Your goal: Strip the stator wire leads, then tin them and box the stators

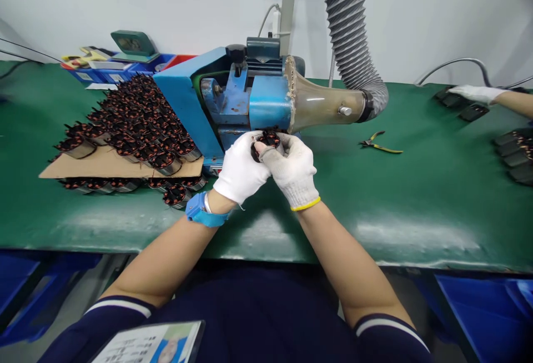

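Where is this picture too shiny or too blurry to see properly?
Head view: glare whitens patches along the front of the green tabletop; head view: the gloved left hand looks washed out, with little texture; head view: writing on the badge is too blurred to read.

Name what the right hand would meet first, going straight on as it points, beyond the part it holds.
Probably the blue machine, which stands just ahead of the right hand and the wound part it holds. The remaining gap is unclear here.
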The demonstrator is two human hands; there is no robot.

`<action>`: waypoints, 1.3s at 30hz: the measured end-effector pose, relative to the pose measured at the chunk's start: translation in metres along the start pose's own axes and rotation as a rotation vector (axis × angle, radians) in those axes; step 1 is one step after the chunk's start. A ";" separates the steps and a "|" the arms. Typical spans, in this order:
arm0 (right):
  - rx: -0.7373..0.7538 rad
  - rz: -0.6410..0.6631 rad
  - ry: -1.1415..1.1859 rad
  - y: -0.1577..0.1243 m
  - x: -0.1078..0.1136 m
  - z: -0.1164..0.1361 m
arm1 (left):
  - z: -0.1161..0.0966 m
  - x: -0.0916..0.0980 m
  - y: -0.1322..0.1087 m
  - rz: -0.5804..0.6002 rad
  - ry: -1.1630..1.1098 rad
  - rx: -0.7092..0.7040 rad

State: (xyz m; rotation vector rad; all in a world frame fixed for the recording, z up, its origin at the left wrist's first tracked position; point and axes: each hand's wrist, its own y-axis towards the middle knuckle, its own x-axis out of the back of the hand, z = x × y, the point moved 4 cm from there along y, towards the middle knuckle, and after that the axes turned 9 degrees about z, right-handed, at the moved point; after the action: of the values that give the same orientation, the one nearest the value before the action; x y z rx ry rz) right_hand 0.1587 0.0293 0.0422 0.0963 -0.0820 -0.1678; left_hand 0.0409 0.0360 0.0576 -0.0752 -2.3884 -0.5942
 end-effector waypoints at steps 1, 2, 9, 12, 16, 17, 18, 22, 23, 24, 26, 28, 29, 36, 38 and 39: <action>-0.010 -0.012 -0.058 0.001 0.002 0.002 | 0.000 0.000 0.002 0.009 0.001 0.018; -0.013 -0.016 -0.101 0.001 0.003 0.003 | 0.000 0.000 0.003 0.019 0.003 0.030; 0.057 -0.018 0.022 -0.001 0.000 -0.004 | 0.002 -0.001 0.001 0.001 -0.008 -0.039; 0.016 -0.022 -0.057 0.000 0.001 -0.002 | 0.003 -0.002 0.003 0.018 -0.004 0.013; 0.031 -0.022 0.033 0.003 0.000 -0.001 | 0.001 -0.003 0.006 -0.020 0.010 0.001; 0.034 -0.024 0.059 0.003 -0.001 -0.002 | 0.002 -0.003 0.005 -0.021 0.008 -0.007; 0.034 -0.028 0.079 0.002 -0.002 -0.005 | 0.003 -0.003 0.004 -0.024 0.006 -0.016; 0.062 0.031 0.136 -0.011 0.000 -0.016 | 0.009 -0.003 -0.013 0.002 -0.023 -0.127; 0.098 0.104 0.136 -0.016 0.001 -0.017 | 0.011 -0.002 -0.018 0.004 -0.035 -0.174; 0.151 0.191 0.120 -0.020 0.002 -0.016 | 0.013 -0.002 -0.023 0.002 -0.045 -0.215; 0.304 0.324 0.053 -0.028 0.006 -0.011 | 0.018 -0.001 -0.030 -0.028 -0.052 -0.269; 0.459 0.317 -0.035 -0.033 0.012 -0.004 | 0.022 -0.001 -0.033 -0.062 -0.067 -0.293; 0.518 0.272 -0.074 -0.034 0.015 -0.001 | 0.023 -0.002 -0.034 -0.060 -0.087 -0.286; 0.116 0.067 0.302 -0.019 0.018 -0.023 | 0.018 -0.009 -0.036 0.029 -0.271 -0.211; 0.015 -0.042 0.557 -0.010 0.022 -0.033 | 0.018 -0.007 -0.037 -0.005 -0.245 -0.188; 0.007 -0.113 0.640 -0.007 0.025 -0.037 | 0.018 -0.007 -0.037 -0.020 -0.229 -0.185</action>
State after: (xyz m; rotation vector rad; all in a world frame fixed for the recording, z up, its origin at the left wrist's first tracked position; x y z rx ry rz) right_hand 0.1852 0.0211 0.0069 0.1575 0.5623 -0.2430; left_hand 0.0282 0.0111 0.0266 -0.2104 -2.5489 -0.8557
